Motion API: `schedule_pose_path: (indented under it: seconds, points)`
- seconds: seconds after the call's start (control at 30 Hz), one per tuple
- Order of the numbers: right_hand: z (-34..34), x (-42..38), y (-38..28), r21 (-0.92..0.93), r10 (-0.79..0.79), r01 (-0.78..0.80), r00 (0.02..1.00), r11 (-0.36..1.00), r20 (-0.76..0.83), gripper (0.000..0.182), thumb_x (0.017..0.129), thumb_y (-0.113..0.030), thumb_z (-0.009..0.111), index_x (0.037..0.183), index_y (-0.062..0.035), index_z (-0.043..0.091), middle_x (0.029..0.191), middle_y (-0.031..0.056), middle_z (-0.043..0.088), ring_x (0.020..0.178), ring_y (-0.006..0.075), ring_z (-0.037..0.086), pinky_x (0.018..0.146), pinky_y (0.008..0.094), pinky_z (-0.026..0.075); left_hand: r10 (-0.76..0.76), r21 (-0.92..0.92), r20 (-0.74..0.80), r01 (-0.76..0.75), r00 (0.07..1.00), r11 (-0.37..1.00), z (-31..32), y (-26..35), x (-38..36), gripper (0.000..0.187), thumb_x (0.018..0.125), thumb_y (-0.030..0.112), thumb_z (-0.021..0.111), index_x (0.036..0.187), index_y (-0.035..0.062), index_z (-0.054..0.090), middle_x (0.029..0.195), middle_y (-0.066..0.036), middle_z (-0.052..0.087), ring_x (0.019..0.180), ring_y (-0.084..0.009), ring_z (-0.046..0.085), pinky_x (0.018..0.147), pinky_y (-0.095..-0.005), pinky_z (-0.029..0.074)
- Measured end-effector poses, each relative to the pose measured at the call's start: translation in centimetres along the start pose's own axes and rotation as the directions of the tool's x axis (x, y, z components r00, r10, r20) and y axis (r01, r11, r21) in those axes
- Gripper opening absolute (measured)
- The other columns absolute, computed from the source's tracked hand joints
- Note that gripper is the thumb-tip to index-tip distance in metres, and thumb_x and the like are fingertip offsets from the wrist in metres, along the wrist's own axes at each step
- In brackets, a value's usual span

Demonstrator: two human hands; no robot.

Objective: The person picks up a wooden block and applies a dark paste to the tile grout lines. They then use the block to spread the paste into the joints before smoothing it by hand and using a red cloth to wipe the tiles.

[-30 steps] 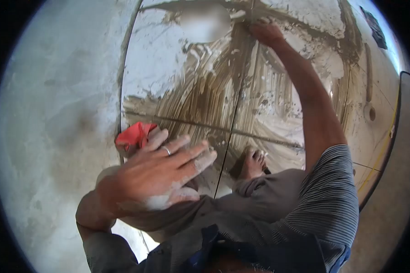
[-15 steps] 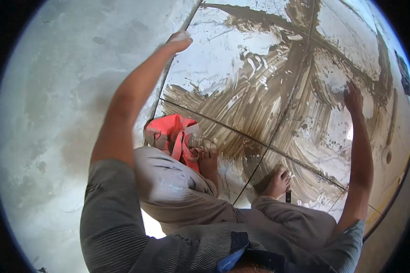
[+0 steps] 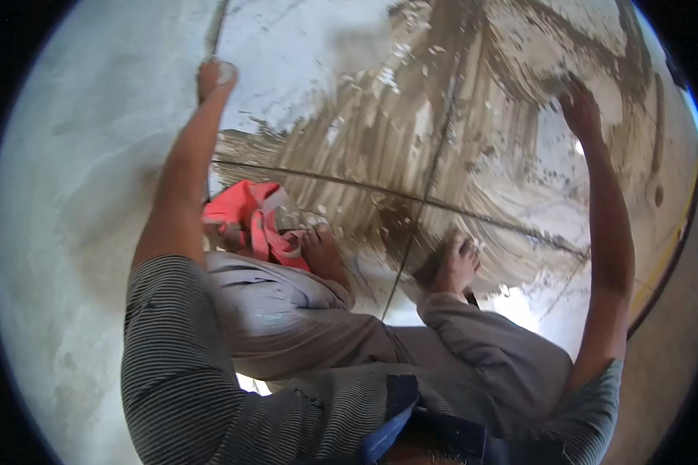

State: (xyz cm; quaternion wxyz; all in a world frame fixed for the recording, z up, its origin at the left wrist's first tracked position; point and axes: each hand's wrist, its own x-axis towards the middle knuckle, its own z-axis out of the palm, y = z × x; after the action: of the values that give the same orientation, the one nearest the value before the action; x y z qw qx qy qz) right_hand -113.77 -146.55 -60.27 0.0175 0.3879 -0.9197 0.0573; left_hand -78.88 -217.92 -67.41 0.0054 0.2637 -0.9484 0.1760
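Note:
My left hand [image 3: 215, 80] is closed at the pale floor's edge, with a whitish patch beside its fingers; what it grips is too small to make out. Over the smeared tiles on the right, my right hand [image 3: 582, 114] reaches down with its fingers together. A blurred greyish shape lies by its fingertips, and I cannot tell what it is. Brown streaked paste [image 3: 364, 128] covers much of the tiled floor [image 3: 287, 58] between my hands. Near my left foot lies a crumpled red and grey cloth or bag [image 3: 244, 213].
My bare left foot [image 3: 326, 252] and right foot [image 3: 457, 263] stand on the tiles. Dark joints [image 3: 318, 177] cross between them. A smooth grey surface [image 3: 77, 194] fills the left side. A yellowish line [image 3: 659, 267] runs along the right edge.
The view has shifted, so the floor, feet and red cloth appear further left. My left hand appears further left and slightly lower; my right hand appears further up and slightly left.

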Motion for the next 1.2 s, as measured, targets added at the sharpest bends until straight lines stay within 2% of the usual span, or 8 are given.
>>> schedule_pose_path:
  seconds: [0.1,0.23,0.43,0.47,0.6,0.77,1.07,1.2]
  points:
    - [0.6,0.8,-0.2,0.013,0.014,-0.014,1.0,1.0,-0.018,0.04,0.085,-0.023,0.056,0.122,-0.0085,0.055,0.13,0.0149,0.052,0.117,0.0338,0.05,0.097,0.0418,0.042,-0.035,-0.017,0.136,0.038,0.99,0.999,-1.0,0.4,-0.8,0.066,0.076,0.051,0.055,0.12,0.0008,0.054,0.124,-0.022,0.053,0.122,-0.0378,0.044,0.104,-0.0426,0.034]
    - [2.5,1.7,0.4,0.079,-0.035,0.043,0.994,0.996,-0.101,0.038,0.084,-0.019,0.061,0.12,-0.0075,0.056,0.127,0.013,0.054,0.116,0.0328,0.051,0.097,0.039,0.042,-0.081,-0.198,-0.111,0.058,0.991,0.978,1.5,0.0,-0.4,0.052,0.075,0.047,0.057,0.103,0.0042,0.063,0.106,-0.02,0.061,0.1,-0.0362,0.056,0.09,-0.043,0.044]
    - [2.6,2.2,-0.9,0.137,0.019,-0.007,0.996,0.991,-0.084,0.036,0.084,-0.018,0.059,0.118,-0.0081,0.058,0.127,0.0141,0.054,0.114,0.0331,0.052,0.095,0.0398,0.044,0.029,-0.227,0.078,-0.011,0.997,0.974,0.3,-0.7,0.3,0.043,0.076,0.047,0.056,0.091,0.0084,0.068,0.093,-0.017,0.065,0.09,-0.0358,0.061,0.082,-0.0457,0.047]
    - [2.6,2.2,-1.0,0.148,0.03,-0.018,0.996,0.989,-0.078,0.035,0.084,-0.017,0.059,0.118,-0.0082,0.058,0.127,0.0143,0.053,0.114,0.0331,0.052,0.095,0.0399,0.044,-0.163,-0.387,0.107,0.192,0.981,0.902,0.4,-0.3,0.2,0.047,0.076,0.047,0.058,0.102,0.0076,0.065,0.101,-0.018,0.064,0.096,-0.0336,0.06,0.085,-0.0434,0.047]
    - [2.6,2.8,-1.5,0.183,0.055,-0.042,0.996,0.982,-0.069,0.034,0.084,-0.016,0.058,0.117,-0.0085,0.059,0.127,0.015,0.053,0.113,0.0333,0.052,0.093,0.0404,0.045,-0.221,-0.267,0.175,0.262,0.959,0.927,-1.7,1.2,1.3,0.055,0.074,0.046,0.061,0.113,0.0063,0.06,0.107,-0.019,0.063,0.1,-0.0315,0.06,0.087,-0.0406,0.047]
    - [2.6,3.5,-2.1,0.217,0.085,-0.071,0.995,0.974,-0.055,0.033,0.083,-0.014,0.057,0.115,-0.0088,0.06,0.127,0.016,0.053,0.111,0.0338,0.053,0.091,0.0411,0.046,-0.456,-0.487,0.331,0.563,0.826,0.667,-4.1,2.7,0.8,0.06,0.071,0.047,0.064,0.115,0.0055,0.059,0.107,-0.017,0.063,0.098,-0.0283,0.06,0.087,-0.0376,0.047]
    - [3.3,5.3,-3.2,0.283,-0.044,0.149,0.938,0.947,-0.345,0.034,0.079,-0.007,0.063,0.113,-0.0071,0.059,0.119,0.0197,0.058,0.107,0.0369,0.056,0.088,0.042,0.048,-0.38,-0.537,0.234,0.445,0.895,0.717,-0.8,-0.4,0.6,0.053,0.073,0.052,0.059,0.099,0.0064,0.065,0.092,-0.015,0.067,0.087,-0.0306,0.064,0.079,-0.0386,0.05]
    - [4.6,9.4,-5.9,0.339,-0.005,0.088,0.971,0.937,-0.238,0.039,0.085,-0.021,0.063,0.121,-0.0096,0.056,0.126,0.0112,0.056,0.115,0.0313,0.053,0.097,0.0366,0.042,-0.401,-0.127,0.282,0.448,0.872,0.885,-1.6,0.9,1.8,0.051,0.08,0.051,0.046,0.088,0.0053,0.066,0.09,-0.019,0.066,0.089,-0.0376,0.063,0.081,-0.0458,0.049]
